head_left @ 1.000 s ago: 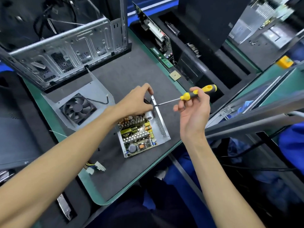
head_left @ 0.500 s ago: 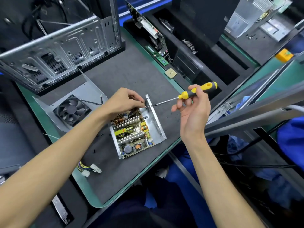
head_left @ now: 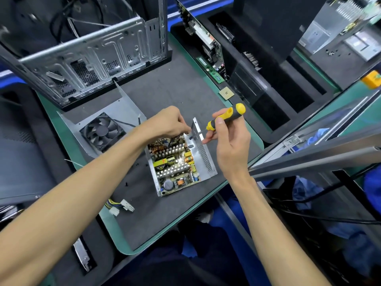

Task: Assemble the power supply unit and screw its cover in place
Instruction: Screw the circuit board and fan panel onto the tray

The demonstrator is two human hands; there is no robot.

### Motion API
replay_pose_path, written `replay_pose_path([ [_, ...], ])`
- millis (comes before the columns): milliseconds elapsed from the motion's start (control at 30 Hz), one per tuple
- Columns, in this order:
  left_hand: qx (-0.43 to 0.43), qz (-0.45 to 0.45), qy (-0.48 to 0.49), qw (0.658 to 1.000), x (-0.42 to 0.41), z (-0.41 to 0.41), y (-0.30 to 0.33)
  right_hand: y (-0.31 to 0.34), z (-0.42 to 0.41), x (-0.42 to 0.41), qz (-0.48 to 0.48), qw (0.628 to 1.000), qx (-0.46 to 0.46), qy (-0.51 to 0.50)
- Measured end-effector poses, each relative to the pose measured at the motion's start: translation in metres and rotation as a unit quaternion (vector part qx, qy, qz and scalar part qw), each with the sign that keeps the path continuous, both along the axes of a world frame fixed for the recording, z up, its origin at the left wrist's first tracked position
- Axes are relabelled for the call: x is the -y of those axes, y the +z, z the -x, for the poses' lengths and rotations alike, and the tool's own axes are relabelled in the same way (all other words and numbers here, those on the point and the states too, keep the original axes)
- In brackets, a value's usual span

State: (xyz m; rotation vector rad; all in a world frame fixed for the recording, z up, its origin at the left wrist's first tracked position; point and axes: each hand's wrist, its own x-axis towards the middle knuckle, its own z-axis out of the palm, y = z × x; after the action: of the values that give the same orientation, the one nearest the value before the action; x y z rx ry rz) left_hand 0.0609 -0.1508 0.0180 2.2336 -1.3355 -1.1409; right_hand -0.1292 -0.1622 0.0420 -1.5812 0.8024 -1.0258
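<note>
The open power supply unit lies on the dark mat near the middle of the view, its circuit board with coils, capacitors and finned heat sinks facing up. A perforated metal side wall stands upright along its 3 o'clock edge.

The left hand reaches in from 8 o'clock and rests over the unit's 12 o'clock end, fingers curled and pinched together just inside the wall; whether they grip anything cannot be told, since the fingertips hide it.

The right hand comes from 5 o'clock and is closed around a yellow-and-black screwdriver. The handle tilts up toward 1 o'clock, and the thin shaft runs down toward 8 o'clock, passing the top of the side wall with its tip close to the left fingertips.

At 9 o'clock from the unit lies the grey cover, inner side up, with a black fan mounted in it. A bundle of coloured wires with white connectors rests at 7 o'clock. An empty computer case stands at 11 o'clock, and a small square chip sits at 1 o'clock on the green table edge.
</note>
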Motion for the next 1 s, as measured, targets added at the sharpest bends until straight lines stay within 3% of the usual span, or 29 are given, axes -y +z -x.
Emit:
replay_pose_path([
  [167, 0.003, -0.019, -0.005, 1.000, 0.004, 0.002, -0.001, -0.005, 0.000, -0.002, 0.040, 0.999, -0.034, 0.011],
  [400, -0.014, 0.089, 0.032, 0.995, -0.012, 0.001, 0.003, -0.002, 0.006, -0.004, -0.003, 0.999, 0.024, -0.034],
  [567, -0.010, 0.107, 0.024, 0.994, -0.020, 0.009, 0.007, 0.001, 0.008, -0.005, -0.010, 0.999, 0.039, -0.032],
  [767, 0.067, 0.154, 0.006, 0.986, -0.032, 0.014, -0.002, 0.001, 0.010, -0.006, -0.012, 0.999, 0.037, -0.031],
  [1000, 0.093, 0.171, -0.055, 0.979, -0.029, 0.011, -0.008, 0.000, 0.010, -0.006, -0.010, 0.999, 0.036, -0.032],
])
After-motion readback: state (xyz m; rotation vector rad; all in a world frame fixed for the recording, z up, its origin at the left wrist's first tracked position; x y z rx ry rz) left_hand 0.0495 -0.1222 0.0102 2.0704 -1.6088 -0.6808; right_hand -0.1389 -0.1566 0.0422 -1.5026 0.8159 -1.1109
